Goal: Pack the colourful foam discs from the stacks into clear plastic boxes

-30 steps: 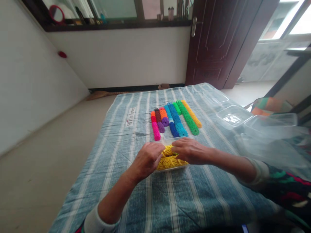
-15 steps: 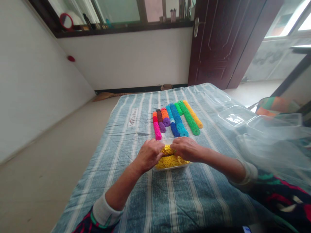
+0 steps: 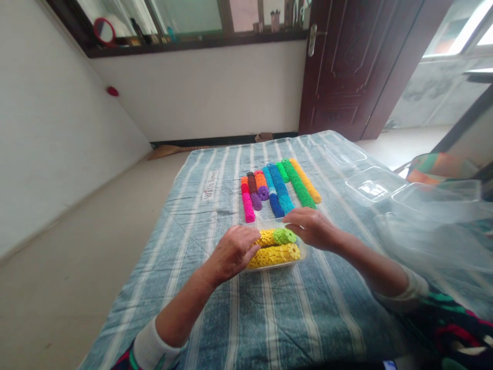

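Observation:
A clear plastic box (image 3: 303, 255) stands on the striped cloth. Inside it lie two rows of stacked flower-shaped discs: a yellow row (image 3: 272, 255) at the near side and a yellow row ending in light green discs (image 3: 284, 236) behind it. My left hand (image 3: 235, 250) is closed around the left end of the rear row. Above the box's right end is my right hand (image 3: 313, 226), its fingers apart and off the discs. Beyond the box, rows of colored discs lie side by side, among them pink (image 3: 248, 207), blue (image 3: 282, 188), green (image 3: 299, 186) and orange-yellow (image 3: 306, 181).
Several clear containers, one of them an open box (image 3: 374, 185), sit on the right of the cloth (image 3: 192, 231). A printed label reading "With love" (image 3: 210, 185) shows at the left. Behind are a dark red door (image 3: 346, 67) and a window ledge (image 3: 200, 44).
My right hand has let go of the rear row and moved right, uncovering the light green discs and the right end of the near row. My left hand has barely moved.

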### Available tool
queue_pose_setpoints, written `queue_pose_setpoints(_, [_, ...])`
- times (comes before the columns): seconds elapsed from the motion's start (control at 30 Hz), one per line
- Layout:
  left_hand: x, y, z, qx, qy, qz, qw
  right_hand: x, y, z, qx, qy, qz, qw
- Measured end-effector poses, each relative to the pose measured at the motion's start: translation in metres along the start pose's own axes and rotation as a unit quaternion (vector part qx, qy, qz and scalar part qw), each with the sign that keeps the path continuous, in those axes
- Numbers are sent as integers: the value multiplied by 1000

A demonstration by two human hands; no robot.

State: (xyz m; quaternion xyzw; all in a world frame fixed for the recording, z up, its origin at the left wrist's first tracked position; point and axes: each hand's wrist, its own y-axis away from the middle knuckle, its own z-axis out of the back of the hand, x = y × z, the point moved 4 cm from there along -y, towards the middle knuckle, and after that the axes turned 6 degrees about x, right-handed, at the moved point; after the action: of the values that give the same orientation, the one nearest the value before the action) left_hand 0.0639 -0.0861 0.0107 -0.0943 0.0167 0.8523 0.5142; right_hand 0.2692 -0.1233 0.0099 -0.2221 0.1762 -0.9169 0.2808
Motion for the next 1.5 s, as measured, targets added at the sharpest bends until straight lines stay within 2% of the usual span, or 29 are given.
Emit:
queue_pose_setpoints(0.07, [-2, 1, 0, 0, 6, -2, 1000, -1, 7, 5, -28, -14, -6, 999])
queue_pose_setpoints(0.23, [-3, 0, -1, 24, 21, 1, 999, 4, 17, 1, -31, -21, -2, 999])
queue_pose_setpoints(0.4, [-8, -3, 2, 12, 14, 27, 999, 6, 20, 0, -67, -50, -1, 997])
queue_pose_setpoints(0.6, [-20, -7, 0, 57, -7, 52, 997, 2, 22, 0, -88, -89, -10, 992])
queue_pose_setpoints(0.77, [-20, -9, 0, 61, 6, 47, 997, 2, 25, 3, -102, -107, -17, 989])
queue_pose_setpoints(0.97, [-21, -10, 2, 64, 14, 56, 996, 2, 27, 2, -91, -115, -24, 989])
queue_pose_setpoints(1.1, [-22, -12, -1, 64, 14, 74, 995, 4, 28, 0, -88, -93, 0, 992])
queue_pose_setpoints(1.23, [-23, -14, -3, 64, 10, 84, 994, 9, 26, -1, -55, -66, 38, 996])
queue_pose_setpoints(1.4, [-25, -15, -3, 49, 19, 72, 996, 10, 22, -5, -33, -41, 46, 998])
queue_pose_setpoints(1.5, [-23, -14, -5, 44, 21, 71, 996, 10, 19, -11, 1, -15, 55, 998])
